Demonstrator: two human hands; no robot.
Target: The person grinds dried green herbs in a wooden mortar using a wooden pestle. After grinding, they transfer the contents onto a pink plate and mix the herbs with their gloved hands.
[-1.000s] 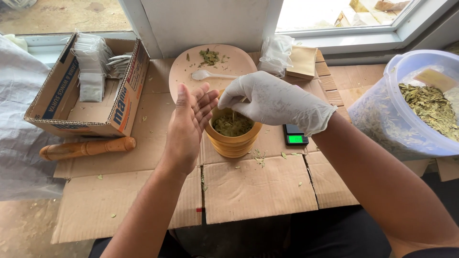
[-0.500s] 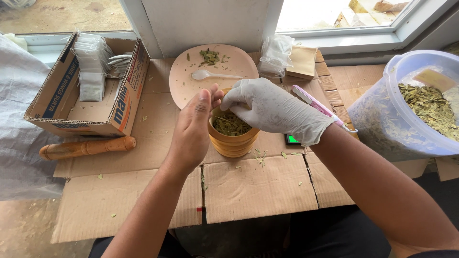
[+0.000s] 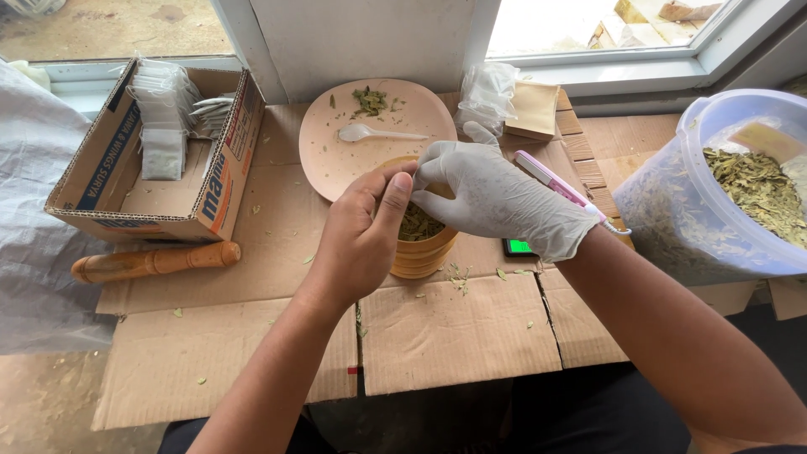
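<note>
Cardboard sheets cover the work surface, and at the far left an open cardboard box holds stacked small white sachets, with a wooden pestle lying just in front of it. Next comes the bare left hand, its forearm rising from the lower edge, palm turned toward the right and fingers curled loosely, thumb and fingertips meeting at the rim of the wooden mortar; whether they pinch anything I cannot tell. That mortar stands on the cardboard between the two hands, filled with dried green leaves. Behind it sits a round pinkish plate with a white spoon and a few leaf bits. The white-gloved right hand arches over the mortar, fingers bent downward and bunched at its mouth, touching the left fingertips. A pink pen-like tool lies past the glove, and far right stands a clear plastic tub of the same leaves.
</note>
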